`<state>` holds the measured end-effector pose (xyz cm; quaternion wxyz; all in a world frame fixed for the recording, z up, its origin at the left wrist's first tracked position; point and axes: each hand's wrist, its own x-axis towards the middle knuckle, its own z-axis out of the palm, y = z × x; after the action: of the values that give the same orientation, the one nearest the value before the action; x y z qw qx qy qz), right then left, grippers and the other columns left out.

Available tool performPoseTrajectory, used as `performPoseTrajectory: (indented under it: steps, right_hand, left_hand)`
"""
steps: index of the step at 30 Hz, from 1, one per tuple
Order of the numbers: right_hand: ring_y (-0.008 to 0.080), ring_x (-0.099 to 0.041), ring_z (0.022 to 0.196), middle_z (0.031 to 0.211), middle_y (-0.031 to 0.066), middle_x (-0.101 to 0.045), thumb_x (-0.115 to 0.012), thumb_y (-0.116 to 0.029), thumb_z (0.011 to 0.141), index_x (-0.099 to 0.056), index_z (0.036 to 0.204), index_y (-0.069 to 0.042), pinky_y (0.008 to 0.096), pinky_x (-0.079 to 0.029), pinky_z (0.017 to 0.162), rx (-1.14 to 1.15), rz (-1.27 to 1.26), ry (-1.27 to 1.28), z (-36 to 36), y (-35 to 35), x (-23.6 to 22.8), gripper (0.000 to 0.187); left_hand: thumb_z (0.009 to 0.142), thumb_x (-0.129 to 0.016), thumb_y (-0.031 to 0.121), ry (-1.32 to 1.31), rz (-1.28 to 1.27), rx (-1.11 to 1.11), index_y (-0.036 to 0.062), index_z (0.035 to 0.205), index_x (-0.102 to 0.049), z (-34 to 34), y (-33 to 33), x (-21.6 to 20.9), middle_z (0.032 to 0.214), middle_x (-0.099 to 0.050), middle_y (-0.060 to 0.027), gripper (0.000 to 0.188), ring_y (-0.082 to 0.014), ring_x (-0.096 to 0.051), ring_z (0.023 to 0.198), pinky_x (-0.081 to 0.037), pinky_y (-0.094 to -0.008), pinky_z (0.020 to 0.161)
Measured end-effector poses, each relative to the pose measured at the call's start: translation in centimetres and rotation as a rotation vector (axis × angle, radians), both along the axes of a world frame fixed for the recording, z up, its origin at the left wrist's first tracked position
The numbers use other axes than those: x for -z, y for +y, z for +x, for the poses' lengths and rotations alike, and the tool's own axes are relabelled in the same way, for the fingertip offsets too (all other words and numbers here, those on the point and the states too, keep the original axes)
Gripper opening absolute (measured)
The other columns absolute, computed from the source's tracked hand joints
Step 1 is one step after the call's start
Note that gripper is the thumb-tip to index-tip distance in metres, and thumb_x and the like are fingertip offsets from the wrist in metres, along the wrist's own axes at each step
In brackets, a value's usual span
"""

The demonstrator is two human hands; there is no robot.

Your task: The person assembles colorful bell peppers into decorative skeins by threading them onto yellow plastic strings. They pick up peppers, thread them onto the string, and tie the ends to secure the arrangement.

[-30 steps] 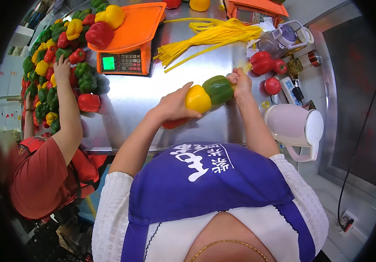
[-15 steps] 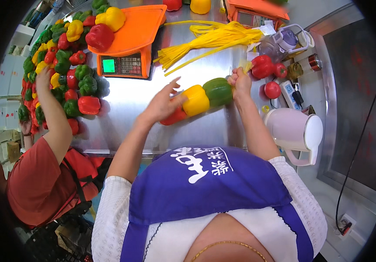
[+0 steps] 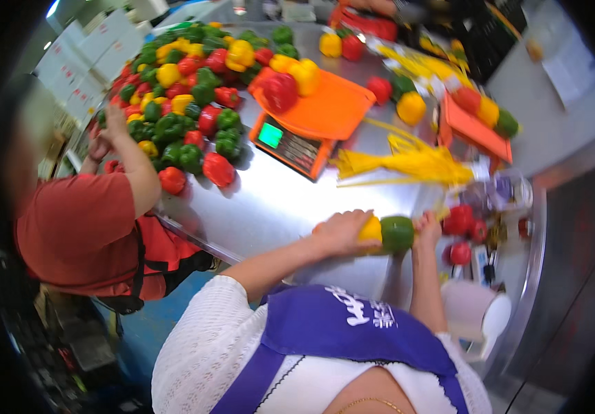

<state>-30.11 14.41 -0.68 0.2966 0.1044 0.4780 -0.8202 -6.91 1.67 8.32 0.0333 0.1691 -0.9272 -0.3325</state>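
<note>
A row of bell peppers lies in front of me: a green bell pepper (image 3: 397,233), a yellow bell pepper (image 3: 371,233), and a red one mostly hidden under my left hand (image 3: 343,232). That hand is curled over the red and yellow peppers. At the green end my right hand (image 3: 427,229) is closed on the gathered end of a yellow sleeve, probably netting, which pokes out above the fist. Beyond the hands lies a bundle of flat yellow sleeves (image 3: 408,165). An orange scale (image 3: 332,110) carries red and yellow peppers behind them.
A co-worker in a red shirt (image 3: 83,214) stands at left by a large pepper pile (image 3: 180,103). A second orange scale (image 3: 473,131) holds a three-pepper row. At right are loose red peppers (image 3: 457,221), a jug (image 3: 501,193) and a pale kettle (image 3: 473,310).
The view has swung left, so everything sits farther right and more of the room shows. My left hand, its fingers lifted before, now wraps over the peppers. The co-worker's hands have come together.
</note>
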Motion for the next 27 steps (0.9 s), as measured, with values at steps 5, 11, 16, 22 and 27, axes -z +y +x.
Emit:
performPoseTrajectory:
  steps: [5, 11, 16, 22, 27]
  right_hand:
    - [0.0076, -0.027, 0.046, 0.055, -0.0051, -0.030, -0.044, -0.028, 0.102, -0.047, 0.079, -0.009, 0.0259, -0.030, 0.046, -0.199, -0.186, 0.262, 5.6, -2.0, -11.6, 0.030]
    - [0.0073, -0.032, 0.049, 0.059, -0.0035, -0.035, -0.041, -0.025, 0.103, -0.049, 0.082, -0.007, 0.0239, -0.030, 0.049, -0.418, -0.298, 0.628, 10.0, -1.3, -21.1, 0.029]
    - [0.0082, -0.037, 0.055, 0.064, -0.0018, -0.040, -0.040, -0.024, 0.104, -0.047, 0.082, -0.006, 0.0228, -0.031, 0.052, -0.477, -0.216, 0.962, 11.5, -0.5, -21.9, 0.029]
    - [0.0213, -0.047, 0.090, 0.093, 0.0100, -0.046, -0.054, -0.008, 0.091, -0.052, 0.084, -0.004, 0.0312, -0.039, 0.081, -0.351, 0.086, 1.824, 12.4, -0.2, -23.9, 0.009]
    - [0.0218, -0.047, 0.089, 0.092, 0.0084, -0.045, -0.060, -0.001, 0.085, -0.053, 0.085, -0.003, 0.0307, -0.039, 0.078, -0.435, 0.130, 1.777, 11.6, -0.2, -24.0, 0.007]
  left_hand:
    - [0.065, -0.082, 0.046, 0.539, 0.095, 0.034, -0.0042, 0.133, -0.041, -3.4, 1.8, -3.5, 0.124, -0.052, -0.0265, 0.093, -0.0422, -0.051, 0.114, -0.042, -0.0458, 0.097]
    - [0.065, -0.083, 0.032, 0.357, 0.195, 0.239, -0.0013, 0.147, -0.008, -2.2, 0.7, -14.8, 0.116, -0.056, -0.0227, 0.116, -0.0386, -0.058, 0.099, -0.048, -0.0417, 0.086]
    - [0.070, -0.077, 0.021, 0.424, 0.325, 0.313, 0.0002, 0.149, 0.005, -1.3, 0.9, -15.2, 0.097, -0.061, -0.0209, 0.116, -0.0380, -0.060, 0.085, -0.049, -0.0398, 0.080]
    - [0.076, -0.069, 0.017, 0.615, 0.303, 0.211, 0.0053, 0.141, -0.035, -1.0, 1.1, -13.5, 0.099, -0.062, -0.0190, 0.074, -0.0369, -0.061, 0.085, -0.048, -0.0412, 0.079]
    - [0.079, -0.066, 0.014, 0.675, 0.285, 0.260, 0.0073, 0.106, -0.062, -2.0, 0.8, -10.3, 0.102, -0.062, -0.0150, 0.028, -0.0338, -0.059, 0.096, -0.045, -0.0421, 0.085]
